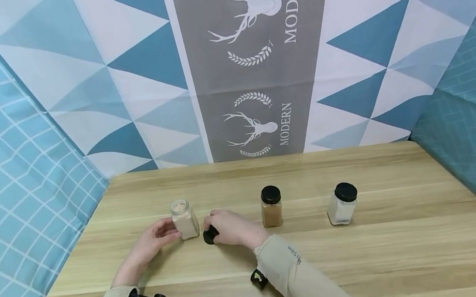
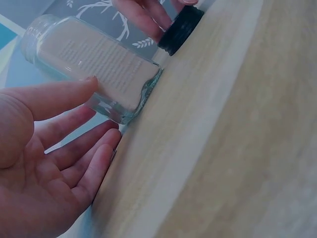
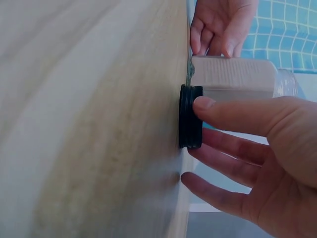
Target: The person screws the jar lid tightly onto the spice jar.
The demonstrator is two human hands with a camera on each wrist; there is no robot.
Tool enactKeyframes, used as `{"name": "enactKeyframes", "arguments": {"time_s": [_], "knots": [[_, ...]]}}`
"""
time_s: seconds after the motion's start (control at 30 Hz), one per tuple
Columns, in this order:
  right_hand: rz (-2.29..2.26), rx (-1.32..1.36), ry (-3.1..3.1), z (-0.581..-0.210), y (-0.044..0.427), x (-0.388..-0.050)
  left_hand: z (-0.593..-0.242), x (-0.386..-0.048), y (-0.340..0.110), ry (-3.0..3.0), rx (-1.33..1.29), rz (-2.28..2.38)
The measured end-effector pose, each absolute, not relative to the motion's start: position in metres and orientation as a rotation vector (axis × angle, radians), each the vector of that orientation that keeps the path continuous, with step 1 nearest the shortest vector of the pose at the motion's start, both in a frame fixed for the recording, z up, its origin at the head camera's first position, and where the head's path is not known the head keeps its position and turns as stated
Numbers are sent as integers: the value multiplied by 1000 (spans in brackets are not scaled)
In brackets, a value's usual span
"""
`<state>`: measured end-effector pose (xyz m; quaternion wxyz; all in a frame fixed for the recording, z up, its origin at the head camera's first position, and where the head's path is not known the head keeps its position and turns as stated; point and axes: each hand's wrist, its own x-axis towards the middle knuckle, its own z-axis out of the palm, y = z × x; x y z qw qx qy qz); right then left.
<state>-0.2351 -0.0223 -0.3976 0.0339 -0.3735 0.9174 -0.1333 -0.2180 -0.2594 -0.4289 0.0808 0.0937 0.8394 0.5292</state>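
An uncapped square glass jar (image 1: 185, 220) of pale powder stands upright on the table; its lower part shows in the left wrist view. Beside its left side is my left hand (image 1: 158, 239), thumb (image 2: 74, 96) at the glass and the other fingers loosely extended, not wrapped round it. Just right of the jar, a black screw lid (image 3: 190, 116) lies flat on the wood. My right hand (image 1: 230, 227) pinches this lid between the thumb and fingers; the ring or little finger stays apart from it.
Right of my right hand stands a black-capped jar of brown powder (image 1: 272, 213). Farther right is a black-capped jar of white contents (image 1: 342, 210). They stand on a wooden table (image 1: 401, 247), with patterned cloth walls (image 1: 151, 79) behind and at the sides.
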Motion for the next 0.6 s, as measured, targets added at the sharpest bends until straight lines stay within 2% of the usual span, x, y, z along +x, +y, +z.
{"name": "enactKeyframes", "arguments": {"time_s": [0.6], "knots": [[-716, -1023, 2872, -393, -14, -239, -431, -217, -258, 2496, 281, 1596]]}}
